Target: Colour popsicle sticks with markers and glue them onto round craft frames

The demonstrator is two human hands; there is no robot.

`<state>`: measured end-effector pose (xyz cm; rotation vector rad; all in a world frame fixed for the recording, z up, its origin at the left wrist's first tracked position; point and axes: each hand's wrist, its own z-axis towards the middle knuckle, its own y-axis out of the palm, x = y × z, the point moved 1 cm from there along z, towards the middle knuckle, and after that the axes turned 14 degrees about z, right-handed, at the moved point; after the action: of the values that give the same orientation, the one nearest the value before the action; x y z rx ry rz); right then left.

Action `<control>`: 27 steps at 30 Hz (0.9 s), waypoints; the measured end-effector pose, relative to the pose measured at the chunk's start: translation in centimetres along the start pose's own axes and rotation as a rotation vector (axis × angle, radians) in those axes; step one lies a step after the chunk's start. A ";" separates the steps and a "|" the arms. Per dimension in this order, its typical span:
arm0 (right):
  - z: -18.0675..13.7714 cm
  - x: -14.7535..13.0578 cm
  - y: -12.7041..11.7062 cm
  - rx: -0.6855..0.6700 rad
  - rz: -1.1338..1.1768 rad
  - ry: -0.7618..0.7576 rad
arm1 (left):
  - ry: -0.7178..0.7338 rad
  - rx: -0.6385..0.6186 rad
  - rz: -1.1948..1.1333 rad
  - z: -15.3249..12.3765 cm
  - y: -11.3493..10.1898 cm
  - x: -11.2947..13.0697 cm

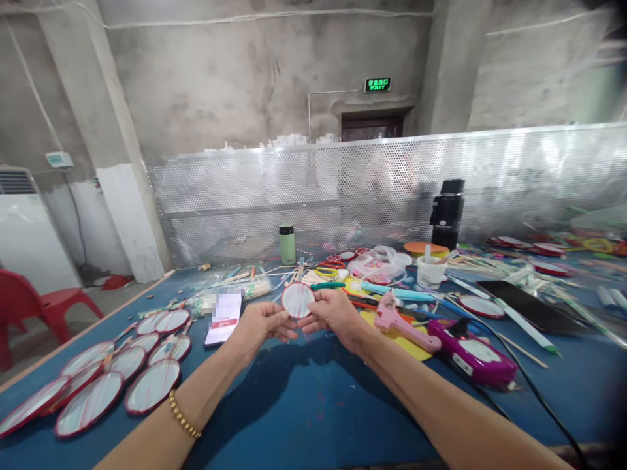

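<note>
A round white disc with a red rim (298, 301) is held upright in front of me, with a flat stick pointing up from its top edge. My left hand (274, 322) pinches its lower left edge between thumb and fingers. On the opposite side, my right hand (332, 314) grips the right edge, thumb on the face. Both hands are just above the blue table (294, 405). Near my left hand lies a phone (224, 318) with a lit screen. Closest to my right hand are a pink glue gun (399, 323) and a teal-handled tool (329, 285).
Several larger red-rimmed discs (128, 362) overlap at the left. A purple device (470, 353) with a black cable sits at right. Behind are a green bottle (287, 245), a black thermos (447, 214), a white cup (431, 271) and a perforated metal screen (255, 202).
</note>
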<state>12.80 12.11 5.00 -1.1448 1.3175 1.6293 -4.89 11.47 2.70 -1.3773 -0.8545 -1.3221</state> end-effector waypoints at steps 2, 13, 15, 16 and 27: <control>0.0 0.0 0.1 0.007 -0.002 0.001 | 0.003 0.007 0.008 0.0 0.1 -0.1; 0.0 0.0 0.4 0.049 -0.011 0.006 | 0.004 0.062 0.045 0.0 0.3 0.0; -0.1 0.0 0.4 0.053 -0.011 0.006 | 0.006 0.066 0.049 0.0 0.3 -0.1; -0.1 0.0 0.4 0.056 -0.011 0.006 | 0.007 0.067 0.051 0.1 0.3 -0.1; -0.3 -0.1 0.4 0.061 -0.008 -0.002 | 0.005 0.080 0.085 0.0 0.6 0.1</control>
<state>12.49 11.71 5.24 -1.1103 1.3503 1.5732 -4.33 11.33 2.68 -1.3331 -0.8283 -1.2135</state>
